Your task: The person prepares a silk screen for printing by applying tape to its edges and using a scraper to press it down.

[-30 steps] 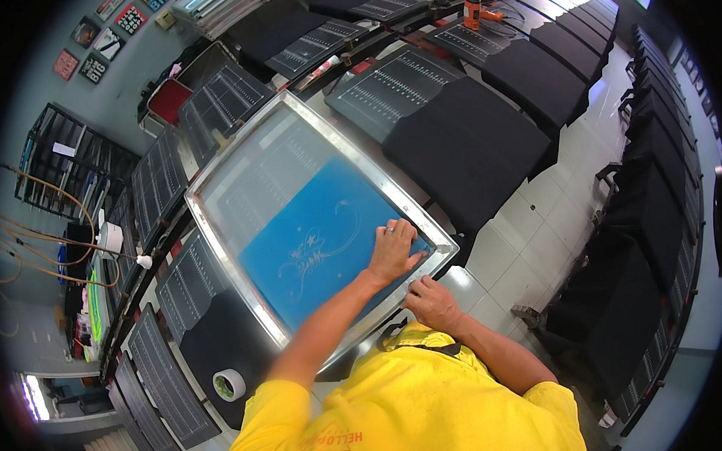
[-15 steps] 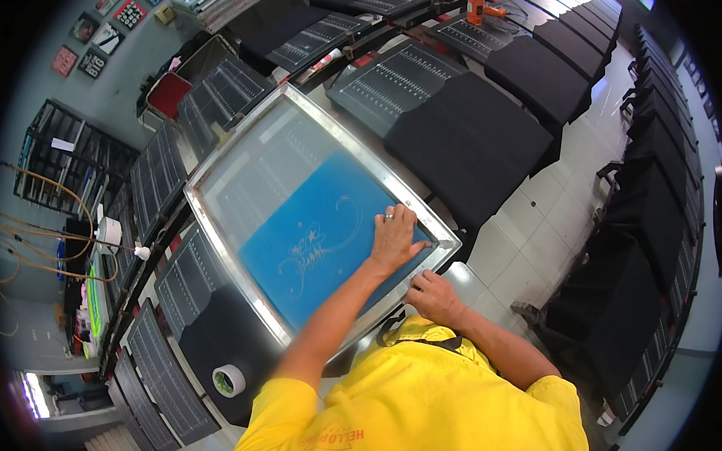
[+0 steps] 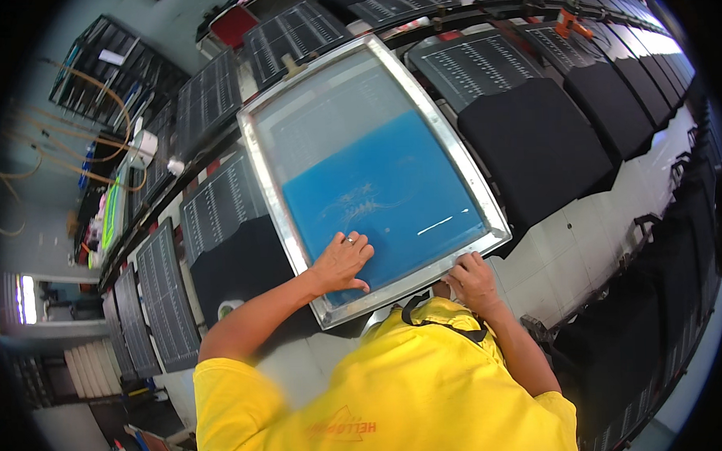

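Silvery metal frame (image 3: 453, 143) with translucent grey mesh (image 3: 318, 131) and a bright blue stencil (image 3: 423, 176), patterned in pale, curling linework (image 3: 360, 206) and a thin white streak (image 3: 444, 222). Dark grey platens (image 3: 475, 66) carry rows of white marks; draped cloth (image 3: 533, 152) is plain black. The T-shirt (image 3: 398, 383) is vivid yellow with a reddish-orange print (image 3: 342, 427).

Orange-red block lettering (image 3: 346, 429) with an angular outline stands across the yellow short-sleeved cloth shirt (image 3: 430, 382). Pale ornamental script (image 3: 362, 205), too blurred to read, marks the silver metal-framed screen with blue mesh (image 3: 312, 191). Rows of white ruler-like markings line flat dark-grey rectangular boards (image 3: 476, 66).
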Demonstrator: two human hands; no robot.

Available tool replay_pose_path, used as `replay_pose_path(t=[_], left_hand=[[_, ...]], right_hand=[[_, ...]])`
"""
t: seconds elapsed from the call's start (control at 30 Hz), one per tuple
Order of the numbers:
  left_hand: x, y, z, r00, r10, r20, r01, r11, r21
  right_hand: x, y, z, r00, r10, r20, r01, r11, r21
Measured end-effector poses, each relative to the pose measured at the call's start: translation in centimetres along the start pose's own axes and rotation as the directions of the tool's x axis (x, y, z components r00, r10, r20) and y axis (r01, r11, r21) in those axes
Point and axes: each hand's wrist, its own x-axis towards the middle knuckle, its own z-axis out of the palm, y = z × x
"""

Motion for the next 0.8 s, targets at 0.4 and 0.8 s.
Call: replay_pose_path(t=[0.4, 0.8], left_hand=[[-4.3, -0.4, 0.0, 0.971, 0.104, 0.214, -0.129, 0.986, 0.107], [-2.6, -0.3, 0.0, 0.993, -0.040, 0.110, 0.038, 0.999, 0.020]], right_hand=[[0.0, 0.1, 0.0, 1.000, -0.004, 0.024, 0.004, 1.000, -0.017], [-0.2, 0.0, 0.2, 1.000, 0.008, 0.007, -0.008, 1.000, -0.006]])
